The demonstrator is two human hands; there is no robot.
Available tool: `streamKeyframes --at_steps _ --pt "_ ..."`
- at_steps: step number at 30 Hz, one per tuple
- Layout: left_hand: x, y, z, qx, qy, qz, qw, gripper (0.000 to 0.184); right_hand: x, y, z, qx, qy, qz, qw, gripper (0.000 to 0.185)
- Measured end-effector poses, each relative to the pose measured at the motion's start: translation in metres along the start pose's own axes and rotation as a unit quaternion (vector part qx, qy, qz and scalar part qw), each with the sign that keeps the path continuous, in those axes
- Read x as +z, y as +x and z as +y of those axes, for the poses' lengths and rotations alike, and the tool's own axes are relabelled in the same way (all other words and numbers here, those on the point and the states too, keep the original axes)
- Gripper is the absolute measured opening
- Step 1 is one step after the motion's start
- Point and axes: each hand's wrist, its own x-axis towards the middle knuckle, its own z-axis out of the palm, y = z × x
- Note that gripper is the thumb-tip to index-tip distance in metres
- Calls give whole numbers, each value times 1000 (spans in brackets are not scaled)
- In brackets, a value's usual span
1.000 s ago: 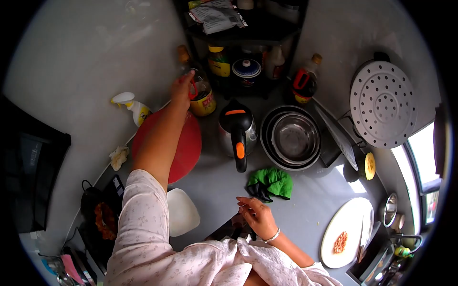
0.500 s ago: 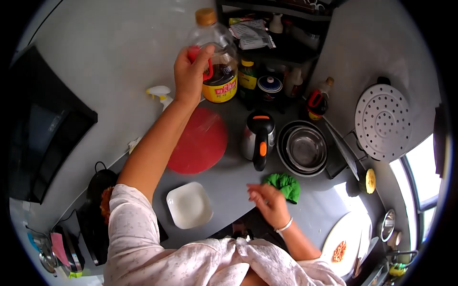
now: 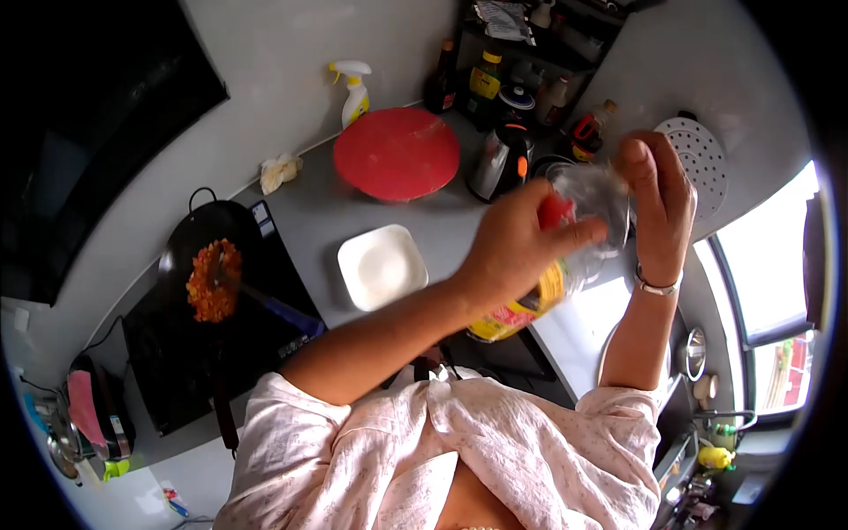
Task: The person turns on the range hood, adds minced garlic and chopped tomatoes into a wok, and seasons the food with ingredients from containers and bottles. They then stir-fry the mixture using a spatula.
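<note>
My left hand (image 3: 511, 237) is wrapped round the red handle of a large clear plastic soy sauce jug (image 3: 549, 284) with a yellow and red label. The jug is tilted in front of my chest, its top toward the upper right, and blurred by motion. At its neck, my right hand (image 3: 661, 194), with a bracelet at the wrist, closes its fingers round the cap, which is mostly hidden. Beyond the left forearm a white square dish (image 3: 382, 265) lies on the counter. A wok (image 3: 181, 252) holding diced orange-red food and a blue-handled spatula (image 3: 287, 314) stands on the cooktop.
A red round board (image 3: 397, 155) lies at the back, with a spray bottle (image 3: 355, 93) behind it. An electric kettle (image 3: 502, 163) and several condiment bottles stand near the corner rack. A crumpled cloth (image 3: 280, 173) is by the wall; a perforated steamer plate (image 3: 698, 159) leans at right.
My left hand has brought the jug from the back wall toward my chest and tilted it. My right hand has risen from beside the green cloth to the jug's top. The view has swung left.
</note>
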Motion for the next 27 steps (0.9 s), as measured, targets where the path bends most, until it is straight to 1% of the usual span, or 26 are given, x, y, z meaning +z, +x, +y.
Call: streamKeyframes --at_steps 1,2,3,4,5,6,7,8,9,10,11,12,13,14,15,16,17,18,19,21,22,23,24,25,26,27 --pt "4 -20 2 17 12 8 1000 45 -4 -9 -13 -2 -7 -4 1000 33" --pt "5 -38 4 -15 -5 1 1000 47 -12 -19 -24 38 -76 -59 995 33" --pt "5 -54 6 -18 -15 0 1000 47 -20 -30 -34 79 -146 -113 980 33" --pt "4 -69 8 -31 -1 -4 1000 49 -24 -40 -43 59 -180 -131 973 29" --pt "3 -83 9 -43 15 -8 999 50 -27 -52 -52 62 -188 -134 971 29" --pt "0 -94 9 -64 11 -22 998 52 -31 -64 -59 74 -161 -152 972 26" --pt "-4 -105 13 -70 36 -32 996 52 -34 -74 -64 85 -133 -166 973 22" --pt "-7 -113 8 -62 50 -33 996 54 -33 -84 -70 70 -123 -154 978 19" --pt "-10 -120 5 -54 64 -32 996 56 -34 -93 -70 47 -104 -165 980 18" --pt "-14 -127 7 -72 43 -38 996 56 -35 -99 -70 32 -80 -187 979 17" --pt "-18 -133 5 -70 42 -40 996 56 -36 -103 -71 17 -55 -209 976 16" --pt "-23 -139 2 -85 41 -45 995 56 -37 -104 -73 -4 -80 -247 966 14" --pt "-27 -144 1 -100 41 -49 993 55 -37 -106 -73 -28 -60 -277 958 16" --pt "-31 -151 2 -109 38 -55 992 45 -36 -106 -74 -62 -27 -296 953 17" --pt "-36 -155 5 -108 41 -50 992 45 -34 -105 -74 -98 7 -314 944 19" --pt "-41 -158 6 -107 32 -40 993 44 -31 -100 -69 -175 36 -341 923 20" --pt "-46 -161 7 -106 23 -29 994 43 -31 -95 -71 -200 41 -365 908 17" --pt "-49 -165 7 -130 11 -25 991 41 -27 -91 -69 -245 60 -364 897 16" --pt "-52 -168 6 -132 14 -16 991 41 -23 -88 -66 -287 79 -362 883 15" --pt "-58 -173 4 -165 -22 -14 986 39 -17 -85 -61 -288 113 -379 872 17" --pt "-60 -175 4 -168 7 0 986 37 -14 -84 -57 -291 137 -378 868 18" --pt "-65 -180 -5 -142 17 19 989 40 -12 -82 -52 -294 161 -377 864 20" --pt "-67 -185 -2 -160 -13 35 986 41 -9 -77 -41 -280 179 -380 863 24" --pt "-69 -190 0 -178 -44 51 982 43 -3 -72 -29 -278 200 -371 864 21" --pt "-70 -195 -5 -135 -49 63 988 41 7 -74 -14 -203 225 -359 883 20" --pt "-70 -200 9 -143 -46 90 985 40 21 -80 6 -127 249 -347 895 19"
